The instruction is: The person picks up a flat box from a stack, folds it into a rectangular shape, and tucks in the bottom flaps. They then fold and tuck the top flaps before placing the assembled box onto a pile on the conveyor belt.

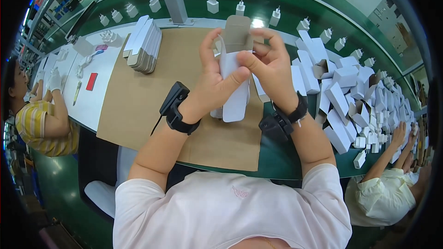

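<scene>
**At the frame's centre, two hands fold a white box**

Across the middle of the frame lies a brown cardboard sheet (138,97) on the green bench (277,161). At right, a heap of white boxes (350,97) spreads toward a neighbour's arms. In the upper left sits a stack of flat cartons (144,46). At centre, the left hand (210,87) and right hand (272,67) both grip a small white box (235,97), held upright above the sheet, its brown flap open at the top. White chargers (212,4) line the top.

Brown mat (138,97) open — box pile (350,101) blocks right.
</scene>
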Action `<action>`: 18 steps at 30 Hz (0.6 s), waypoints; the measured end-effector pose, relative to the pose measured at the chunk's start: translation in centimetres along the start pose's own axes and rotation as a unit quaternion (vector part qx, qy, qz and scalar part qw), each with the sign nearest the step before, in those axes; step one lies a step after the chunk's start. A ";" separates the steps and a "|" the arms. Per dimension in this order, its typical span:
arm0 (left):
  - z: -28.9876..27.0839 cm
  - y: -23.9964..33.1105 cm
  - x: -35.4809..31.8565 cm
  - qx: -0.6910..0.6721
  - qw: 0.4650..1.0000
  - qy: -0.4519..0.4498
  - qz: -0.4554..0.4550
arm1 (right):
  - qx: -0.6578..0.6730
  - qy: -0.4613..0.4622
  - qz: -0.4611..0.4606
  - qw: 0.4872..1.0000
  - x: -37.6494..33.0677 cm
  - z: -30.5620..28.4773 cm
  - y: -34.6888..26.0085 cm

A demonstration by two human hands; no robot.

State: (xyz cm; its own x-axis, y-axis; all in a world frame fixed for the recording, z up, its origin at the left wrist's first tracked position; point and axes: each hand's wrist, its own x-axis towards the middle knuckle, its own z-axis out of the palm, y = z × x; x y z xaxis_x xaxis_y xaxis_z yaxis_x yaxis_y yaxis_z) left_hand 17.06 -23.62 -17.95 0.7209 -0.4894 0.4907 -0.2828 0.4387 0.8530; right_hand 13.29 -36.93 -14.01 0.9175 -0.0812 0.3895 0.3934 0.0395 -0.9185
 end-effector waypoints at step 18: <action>-1.2 0.1 -0.4 -0.010 0.989 -0.022 -0.149 | -0.018 -0.064 0.070 0.995 0.5 -0.8 2.6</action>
State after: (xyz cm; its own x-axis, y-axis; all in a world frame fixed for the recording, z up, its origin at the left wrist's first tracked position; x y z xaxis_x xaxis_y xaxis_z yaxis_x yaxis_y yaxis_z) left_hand 17.53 -22.51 -18.27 0.7414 -0.6317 0.2263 -0.0493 0.2850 0.9573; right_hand 14.73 -37.70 -16.29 0.9640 0.0503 0.2612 0.2613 0.0054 -0.9652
